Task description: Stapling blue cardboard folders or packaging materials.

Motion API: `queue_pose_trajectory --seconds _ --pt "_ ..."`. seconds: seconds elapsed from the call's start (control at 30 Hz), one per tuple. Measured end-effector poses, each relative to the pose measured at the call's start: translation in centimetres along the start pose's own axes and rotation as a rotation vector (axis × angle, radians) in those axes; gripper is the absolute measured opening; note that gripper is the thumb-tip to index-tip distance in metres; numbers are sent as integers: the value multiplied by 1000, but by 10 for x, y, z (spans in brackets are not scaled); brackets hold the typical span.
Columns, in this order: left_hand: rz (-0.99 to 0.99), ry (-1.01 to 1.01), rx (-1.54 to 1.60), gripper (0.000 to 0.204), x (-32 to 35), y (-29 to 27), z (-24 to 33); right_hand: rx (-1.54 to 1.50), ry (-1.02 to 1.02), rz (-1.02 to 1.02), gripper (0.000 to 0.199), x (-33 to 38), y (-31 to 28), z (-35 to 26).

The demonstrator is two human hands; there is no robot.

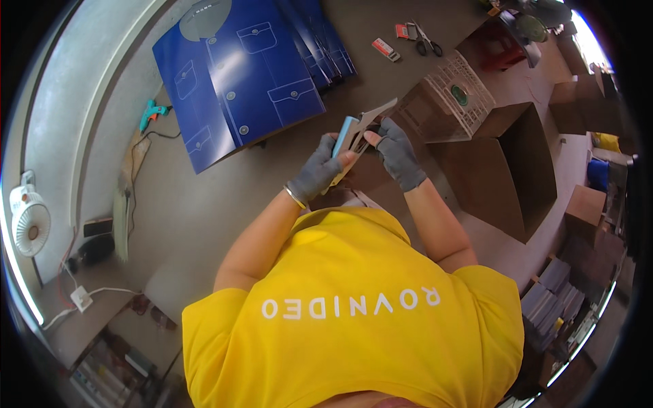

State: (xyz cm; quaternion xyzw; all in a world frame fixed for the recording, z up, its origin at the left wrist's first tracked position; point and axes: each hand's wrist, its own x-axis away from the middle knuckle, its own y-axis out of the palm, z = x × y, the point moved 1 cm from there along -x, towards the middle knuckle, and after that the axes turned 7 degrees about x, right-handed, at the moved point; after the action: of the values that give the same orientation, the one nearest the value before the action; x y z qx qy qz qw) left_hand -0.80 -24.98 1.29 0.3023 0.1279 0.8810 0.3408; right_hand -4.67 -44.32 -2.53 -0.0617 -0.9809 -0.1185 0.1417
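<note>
Both my hands wear grey fingerless gloves and meet above the brown table. My left hand [318, 170] grips a small light-blue flat item [345, 136] together with a folded cardboard piece [374, 114]. My right hand [396, 153] pinches the same cardboard piece from the right side. Behind the hands lie large dark-blue printed sheets [238, 75] with shirt-pocket and button patterns, spread and fanned on the table.
Scissors [427, 42] and small red-and-white packets [386, 47] lie at the far side. A white lattice basket [457, 92] and an open brown carton [513, 166] stand to the right. A teal glue gun [151, 112] and a white fan [30, 224] are at the left.
</note>
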Motion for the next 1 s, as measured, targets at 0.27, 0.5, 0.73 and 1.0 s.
queue_pose_trajectory --seconds 0.27,0.5,0.73,1.0 --pt "114 115 -133 46 -21 23 -14 -126 205 -177 45 -40 -37 -13" --pt "-4 -171 565 40 -36 18 -18 8 147 -25 31 -60 -23 -53" --pt "25 -75 46 33 -65 -4 -34 473 -316 -186 23 -4 15 -94" --pt "300 -349 74 39 -76 -14 -19 665 -687 -434 35 34 47 -56"
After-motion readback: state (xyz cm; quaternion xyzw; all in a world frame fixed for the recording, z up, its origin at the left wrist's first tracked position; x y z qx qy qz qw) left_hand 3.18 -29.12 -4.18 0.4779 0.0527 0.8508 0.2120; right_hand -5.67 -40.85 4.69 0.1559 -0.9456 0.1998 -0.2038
